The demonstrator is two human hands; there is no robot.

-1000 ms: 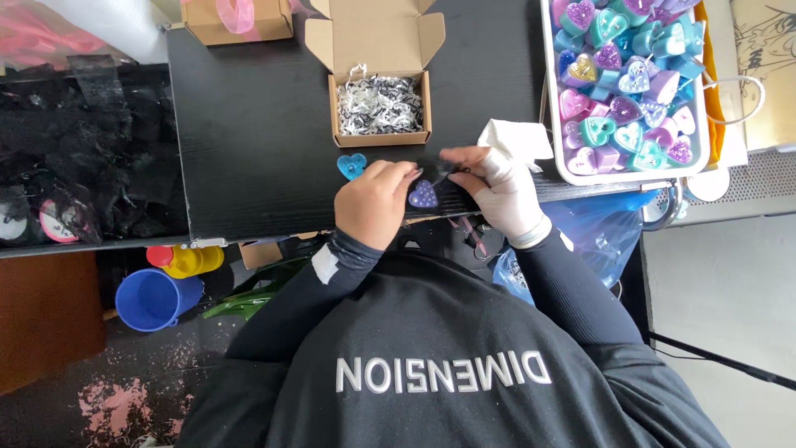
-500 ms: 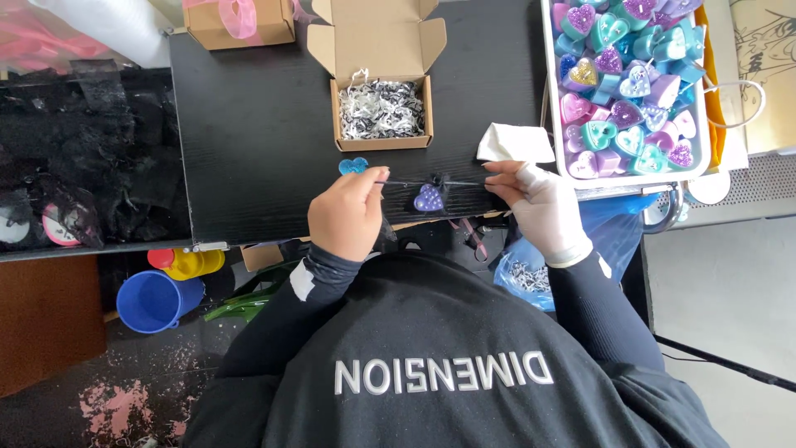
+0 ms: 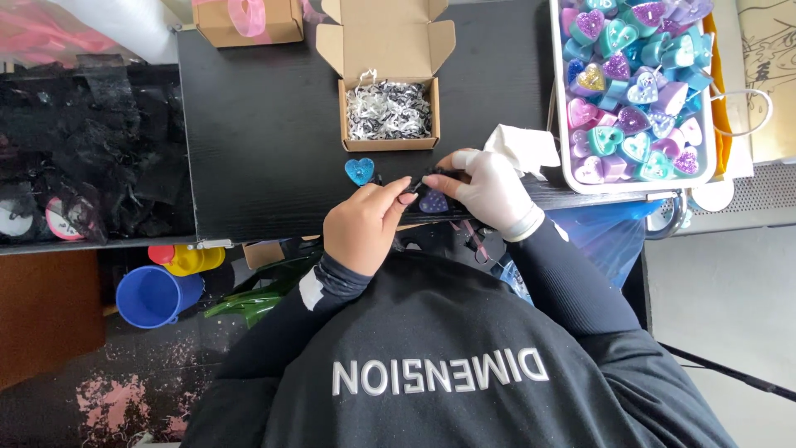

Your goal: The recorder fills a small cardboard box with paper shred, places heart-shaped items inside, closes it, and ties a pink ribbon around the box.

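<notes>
Purple heart (image 3: pixel 433 202) unmoved; left hand (image 3: pixel 365 226), right hand (image 3: pixel 489 189) closer.

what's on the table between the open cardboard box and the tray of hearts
In the head view, a crumpled white cloth lies between the open cardboard box and the tray, just beside the gloved right hand. Otherwise that stretch of black table is bare.

counter (image 3: pixel 249 149): black wood-grain top, your work sits at its near edge | middle: open cardboard box (image 3: pixel 388 112) stuffed with shredded paper | far left: closed cardboard box (image 3: pixel 249 21) with a pink ribbon | near edge: blue heart (image 3: pixel 359 171), purple heart (image 3: pixel 433 202) | right: white tray (image 3: pixel 634 87) packed with heart pieces, white cloth (image 3: pixel 522 148) just beside it
</notes>
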